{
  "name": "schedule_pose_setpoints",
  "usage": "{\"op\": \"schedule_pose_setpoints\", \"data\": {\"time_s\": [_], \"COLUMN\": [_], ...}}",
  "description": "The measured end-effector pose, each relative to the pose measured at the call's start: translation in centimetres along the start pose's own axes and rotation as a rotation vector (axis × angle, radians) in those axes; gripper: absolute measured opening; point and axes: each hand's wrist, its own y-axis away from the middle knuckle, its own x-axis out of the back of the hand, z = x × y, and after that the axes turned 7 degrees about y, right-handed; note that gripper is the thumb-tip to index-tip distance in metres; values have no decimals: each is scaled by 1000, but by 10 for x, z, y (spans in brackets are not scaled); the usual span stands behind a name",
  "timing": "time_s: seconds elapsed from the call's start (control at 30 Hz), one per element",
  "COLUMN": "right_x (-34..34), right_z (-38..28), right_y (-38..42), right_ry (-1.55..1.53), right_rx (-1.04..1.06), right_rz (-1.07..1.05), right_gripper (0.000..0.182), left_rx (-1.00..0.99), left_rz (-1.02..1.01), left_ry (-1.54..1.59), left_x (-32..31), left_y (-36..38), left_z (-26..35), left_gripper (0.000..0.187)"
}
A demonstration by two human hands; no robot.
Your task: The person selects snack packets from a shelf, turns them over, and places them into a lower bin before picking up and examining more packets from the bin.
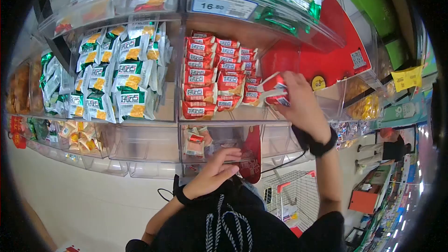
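My right hand (pixel 301 105) reaches into the clear bin at centre right, its fingers closed around a small red-and-white snack packet (pixel 278 94). Just left of it, red packets (pixel 200 92) lie in several stacked columns. My left hand (pixel 217 170) rests at the lower edge of the shelf, fingers apart and holding nothing, close to a lower bin with a few pale packets (pixel 195 143). White-and-green packets (pixel 132 84) fill the bin to the left.
A price label (pixel 224 4) is on the upper shelf edge. A red card panel (pixel 336 46) stands behind the right bin. Below right is a wire shopping cart (pixel 298 196). Another person (pixel 394 150) stands in the aisle at far right.
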Motion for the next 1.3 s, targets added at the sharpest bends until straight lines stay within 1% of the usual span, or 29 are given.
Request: {"op": "schedule_pose_setpoints", "data": {"time_s": [0.03, 0.1, 0.13, 0.2, 0.23, 0.3, 0.33, 0.4, 0.43, 0.5, 0.53, 0.6, 0.7, 0.8, 0.83, 0.87, 0.93, 1.0, 1.07, 1.1, 1.13, 1.2, 1.27, 1.3], "right_x": [-13, -52, -65, -87, -100, -111, -107, -92, -92, -92, -95, -105, -114, -116, -118, -119, -99, -72, -34, -32, -34, -78, -163, -213], "right_z": [11, 32, 33, 35, 40, 41, 36, 28, 28, 32, 39, 52, 57, 57, 56, 55, 41, 15, -36, -54, -71, -96, -98, -97], "right_y": [-10, -23, -27, -34, -35, -37, -36, -29, -29, -28, -29, -34, -43, -46, -45, -42, -39, -30, -10, 7, 24, 51, 70, 75], "right_ry": [8, -9, -2, 40, 43, -79, -81, 226, 226, 208, 207, -29, -72, -36, 103, 92, 232, 272, 58, -125, -307, -571, -674, -622], "right_rx": [3, 117, 122, 101, 108, 334, 335, 176, 178, 101, 102, 263, 258, 331, 265, 274, 320, 282, 167, 154, 138, 144, 148, 51], "right_rz": [-5, -317, -324, -546, -553, -523, -528, -420, -423, -400, -399, -473, -511, -497, -524, -525, -360, -80, -123, -299, -475, -803, -866, -662], "right_gripper": [51, 50, 50, 52, 52, 51, 51, 48, 48, 40, 40, 29, 24, 24, 28, 28, 21, 20, 21, 22, 23, 23, 35, 50], "left_rx": [22, 37, 58, 77, 95, 117, 98, 81, 86, 125, 124, 92, 92, 96, 101, 79, 28, 12, 78, 86, 90, 91, 88, 113], "left_rz": [-13, -25, -21, -11, 15, 45, 79, 115, 145, 207, 209, 218, 264, 322, 334, 397, 526, 601, 739, 815, 836, 990, 1055, 1105], "left_ry": [-34, -58, -53, -41, -36, -29, -87, -142, -102, -55, -56, -104, -110, -44, -49, -1, 99, 77, 52, 43, 46, 41, 51, 75], "left_x": [4, 10, 14, 22, 26, 38, 44, 54, 57, 60, 62, 64, 59, 59, 59, 59, 59, 59, 62, 64, 65, 67, 67, 66], "left_y": [1, 3, 4, 9, 12, 18, 22, 27, 30, 34, 36, 38, 42, 49, 53, 58, 67, 81, 98, 106, 114, 129, 138, 141], "left_z": [-1, -4, -7, -11, -13, -18, -21, -26, -27, -26, -26, -26, -21, -30, -34, -38, -44, -41, -35, -36, -38, -40, -42, -41], "left_gripper": [38, 37, 36, 36, 35, 34, 33, 31, 31, 30, 30, 29, 27, 24, 24, 24, 23, 24, 21, 21, 21, 21, 21, 20]}}
